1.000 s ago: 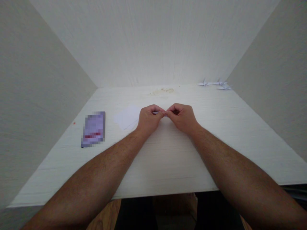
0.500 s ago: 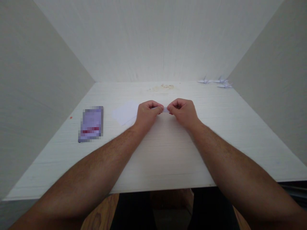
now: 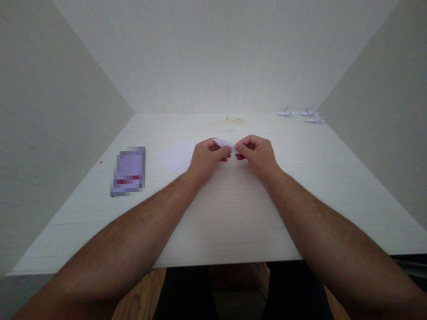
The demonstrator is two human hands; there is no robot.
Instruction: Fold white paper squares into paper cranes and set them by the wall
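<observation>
A small folded piece of white paper (image 3: 224,143) is held between my two hands, above the middle of the table. My left hand (image 3: 208,158) pinches its left part, thumb in front and fingers behind. At its right end, the thumb and fingertips of my right hand (image 3: 256,153) are closed on the paper. Its exact folded shape is partly hidden by my fingers. Sheets of white paper (image 3: 176,155) lie flat on the table just left of my left hand.
Several folded paper cranes (image 3: 313,120) stand at the table's back right corner. A blurred-out purple, flat rectangular object (image 3: 128,171) lies on the left. An orange speck (image 3: 101,162) and a brownish stain (image 3: 233,120) mark the white table (image 3: 233,222). Walls enclose the back and sides.
The folded paper has turned in my fingers, so a wider, pointed part now shows above my left thumb. My hands remain in nearly the same place.
</observation>
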